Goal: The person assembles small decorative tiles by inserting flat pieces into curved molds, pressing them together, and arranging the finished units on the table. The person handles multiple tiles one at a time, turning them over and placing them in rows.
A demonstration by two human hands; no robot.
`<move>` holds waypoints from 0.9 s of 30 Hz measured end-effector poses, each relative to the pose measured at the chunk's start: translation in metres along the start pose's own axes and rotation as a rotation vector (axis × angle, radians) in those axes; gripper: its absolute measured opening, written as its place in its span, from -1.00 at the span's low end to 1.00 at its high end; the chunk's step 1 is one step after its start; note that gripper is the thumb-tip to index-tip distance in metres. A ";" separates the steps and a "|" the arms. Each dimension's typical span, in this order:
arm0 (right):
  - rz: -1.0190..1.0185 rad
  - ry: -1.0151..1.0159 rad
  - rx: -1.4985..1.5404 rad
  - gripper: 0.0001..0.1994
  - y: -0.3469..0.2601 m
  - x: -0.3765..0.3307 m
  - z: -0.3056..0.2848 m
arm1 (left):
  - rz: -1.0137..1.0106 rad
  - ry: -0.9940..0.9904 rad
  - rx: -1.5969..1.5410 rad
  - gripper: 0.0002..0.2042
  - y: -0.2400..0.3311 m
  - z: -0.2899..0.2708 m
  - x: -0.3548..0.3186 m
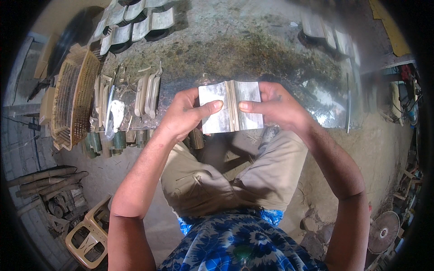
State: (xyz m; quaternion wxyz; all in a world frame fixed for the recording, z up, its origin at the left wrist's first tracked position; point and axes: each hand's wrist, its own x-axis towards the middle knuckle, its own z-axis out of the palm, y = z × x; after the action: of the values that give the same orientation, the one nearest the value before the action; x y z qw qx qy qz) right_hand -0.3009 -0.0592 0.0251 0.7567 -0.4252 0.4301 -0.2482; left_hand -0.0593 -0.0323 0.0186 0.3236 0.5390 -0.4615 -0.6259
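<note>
Above my lap, at the near edge of the worktable, both hands hold up a whitish-grey panel (212, 92) shaped like an opened book. Ridged brown strips (233, 106) run down its middle. My left hand (185, 113) grips the left half, thumb pressed flat on the face and fingers behind. On the right half, my right hand (280, 106) does the same, with its thumb pointing inward. The fingers behind the panel are mostly hidden. I cannot tell what the panel is made of.
On the stained worktable (235, 49), several curved whitish pieces (153, 25) stand far left, more (318, 29) far right. Pale slats (148, 95) lie left, near a perforated tan basket (74, 95). A beige plastic chair (88, 239) and a fan (383, 232) stand below.
</note>
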 end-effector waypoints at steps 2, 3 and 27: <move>0.003 0.009 -0.004 -0.54 0.000 0.000 0.000 | 0.009 -0.005 0.000 -0.62 0.000 0.000 0.000; 0.002 0.012 -0.001 -0.54 0.001 0.000 0.000 | 0.003 -0.006 -0.005 -0.62 0.000 0.000 0.000; 0.000 0.014 0.004 -0.54 -0.001 -0.002 0.002 | -0.018 0.028 0.026 -0.65 0.002 0.002 -0.001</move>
State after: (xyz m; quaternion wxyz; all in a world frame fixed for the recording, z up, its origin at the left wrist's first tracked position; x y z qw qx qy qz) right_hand -0.3000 -0.0580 0.0276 0.7544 -0.4221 0.4350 -0.2520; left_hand -0.0613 -0.0314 0.0210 0.3175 0.5561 -0.4599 -0.6152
